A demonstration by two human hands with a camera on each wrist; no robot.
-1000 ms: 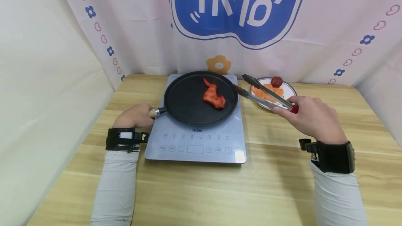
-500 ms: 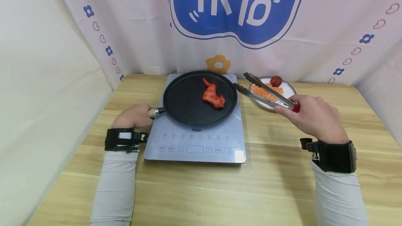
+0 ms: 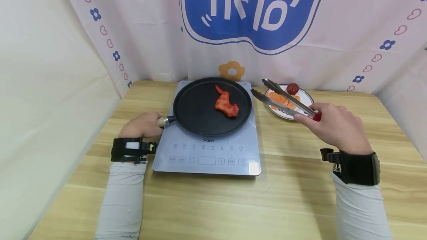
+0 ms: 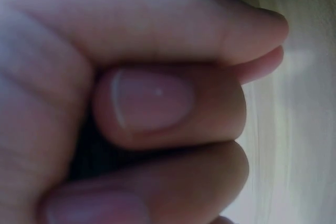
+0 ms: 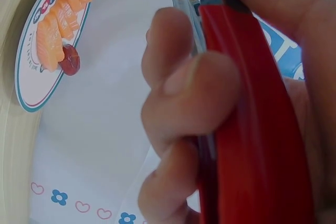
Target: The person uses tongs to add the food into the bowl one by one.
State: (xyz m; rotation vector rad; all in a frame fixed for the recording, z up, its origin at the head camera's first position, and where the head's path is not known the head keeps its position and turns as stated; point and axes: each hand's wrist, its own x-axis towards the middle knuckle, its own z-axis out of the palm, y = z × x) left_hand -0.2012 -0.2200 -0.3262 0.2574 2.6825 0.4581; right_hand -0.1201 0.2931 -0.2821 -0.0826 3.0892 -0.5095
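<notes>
At left, the person's left hand (image 3: 143, 124) grips the handle (image 3: 162, 122), its fingers curled in tightly toward the palm in the left wrist view. The handle belongs to a round black pan (image 3: 198, 106), which sits on a pale induction cooker (image 3: 207, 169). "Haier" reads just below the pan's near rim; the panel carries a plus sign, though its smaller labels are too faint to read. Right of the pan's middle lies a red chicken wing (image 3: 227, 106). Behind, a printed cloth (image 3: 200, 56) shows large white characters on blue (cut off at the top, and not safely legible).

Farther right, metal tongs (image 3: 295, 101) stand spread, tips apart, one just beside the pan's rim. Beyond them is a plate (image 3: 307, 100) of orange slices (image 5: 58, 22) and a dark-red tomato (image 5: 70, 60); its lettering is too small to read. At far right, the right hand (image 3: 340, 126) holds the red grips, fingers wrapped around them.
</notes>
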